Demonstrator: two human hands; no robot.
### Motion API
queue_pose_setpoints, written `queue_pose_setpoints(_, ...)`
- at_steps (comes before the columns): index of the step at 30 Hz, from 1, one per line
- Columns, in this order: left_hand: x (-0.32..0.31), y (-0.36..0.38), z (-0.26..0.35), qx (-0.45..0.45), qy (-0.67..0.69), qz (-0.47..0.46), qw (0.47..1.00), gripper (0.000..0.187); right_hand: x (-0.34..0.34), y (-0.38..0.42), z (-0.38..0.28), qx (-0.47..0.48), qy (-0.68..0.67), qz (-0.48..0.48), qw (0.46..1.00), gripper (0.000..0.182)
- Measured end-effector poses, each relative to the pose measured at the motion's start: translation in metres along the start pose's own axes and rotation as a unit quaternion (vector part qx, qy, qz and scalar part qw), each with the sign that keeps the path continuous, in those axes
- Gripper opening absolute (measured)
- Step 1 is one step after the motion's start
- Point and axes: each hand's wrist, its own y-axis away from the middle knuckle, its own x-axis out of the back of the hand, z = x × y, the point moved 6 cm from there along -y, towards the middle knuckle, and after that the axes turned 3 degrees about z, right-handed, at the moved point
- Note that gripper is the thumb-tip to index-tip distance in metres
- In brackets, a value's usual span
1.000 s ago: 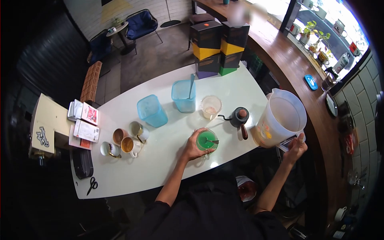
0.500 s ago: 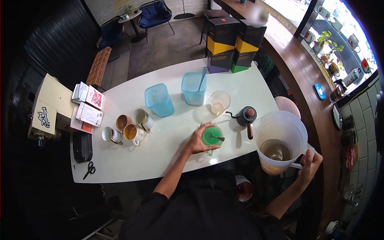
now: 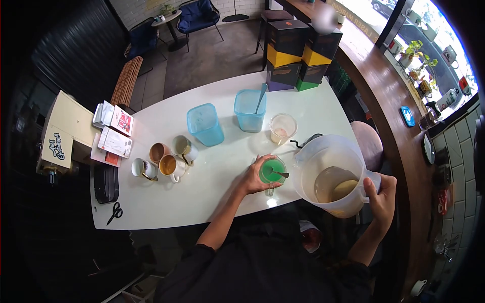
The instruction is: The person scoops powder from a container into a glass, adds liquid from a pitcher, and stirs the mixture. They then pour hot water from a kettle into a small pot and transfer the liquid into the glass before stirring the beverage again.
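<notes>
My left hand [image 3: 255,177] is wrapped round a clear glass mug [image 3: 271,188] standing near the table's front edge. Green liquid fills it, and a spoon [image 3: 280,174] leans in it. My right hand [image 3: 382,198] grips the handle of a large translucent plastic pitcher [image 3: 323,151], held up in the air to the right of the mug and tilted toward it. Some clear-looking liquid shows at the pitcher's bottom. Behind the pitcher, a dark kettle [image 3: 314,137] is mostly hidden. A clear plastic cup [image 3: 283,126] with a little pale content sits beyond the mug.
Two blue plastic containers [image 3: 206,126] stand at mid-table, one with a blue scoop [image 3: 261,98]. Several mugs [image 3: 173,165] cluster at left. Scissors [image 3: 115,212] lie near the front left edge. Stacked black boxes [image 3: 285,50] stand at the far edge, and a wooden counter [image 3: 376,86] runs along the right.
My right hand has brought the pitcher left, closer to the glass mug, and tilted it more. The pitcher now covers most of the kettle. My left hand stays on the mug.
</notes>
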Motion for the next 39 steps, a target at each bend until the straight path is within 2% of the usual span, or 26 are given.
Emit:
queue_pose_setpoints(1,0.000,0.000,0.001,-0.013,-0.030,-0.001,0.999,0.089,0.001,0.002,-0.009,0.043,0.001,0.062,0.997,0.049)
queue_pose_setpoints(5,0.001,0.001,0.003,-0.030,-0.072,0.003,0.997,0.093,-0.010,-0.002,-0.056,0.105,0.077,0.064,0.989,0.043)
queue_pose_setpoints(7,0.001,0.002,0.004,-0.032,-0.075,0.010,0.997,0.093,-0.025,-0.006,-0.092,0.105,0.053,-0.061,0.991,0.040)
queue_pose_setpoints(8,0.001,0.002,0.004,-0.034,-0.079,0.015,0.996,0.093,-0.025,-0.009,-0.093,0.106,0.054,-0.062,0.991,0.040)
queue_pose_setpoints(10,0.000,0.002,0.004,-0.030,-0.081,0.019,0.996,0.094,-0.036,-0.011,-0.088,0.070,0.070,-0.151,0.984,0.041)
queue_pose_setpoints(13,0.000,0.004,0.003,-0.026,-0.083,0.023,0.996,0.094,-0.043,-0.012,-0.102,0.113,0.070,-0.137,0.982,0.041)
queue_pose_setpoints(17,-0.001,0.004,0.003,-0.031,-0.074,0.029,0.996,0.094,-0.050,-0.013,-0.105,0.089,0.090,-0.154,0.980,0.043)
queue_pose_setpoints(25,-0.001,0.006,-0.001,-0.049,-0.090,0.043,0.994,0.095,-0.069,-0.018,-0.103,0.117,0.137,-0.170,0.969,0.057)
queue_pose_setpoints(29,-0.001,0.005,-0.002,-0.046,-0.096,0.045,0.993,0.097,-0.075,-0.020,-0.109,0.148,0.165,-0.176,0.959,0.044)
queue_pose_setpoints(32,-0.002,0.006,-0.004,-0.033,-0.117,0.050,0.991,0.098,-0.075,-0.020,-0.114,0.144,0.180,-0.174,0.957,0.047)
queue_pose_setpoints(34,-0.002,0.006,-0.005,-0.033,-0.112,0.053,0.992,0.098,-0.076,-0.021,-0.118,0.129,0.163,-0.172,0.963,0.059)
queue_pose_setpoints(39,-0.004,0.006,-0.008,-0.033,-0.112,0.051,0.992,0.098,-0.077,-0.024,-0.115,0.137,0.175,-0.173,0.959,0.059)
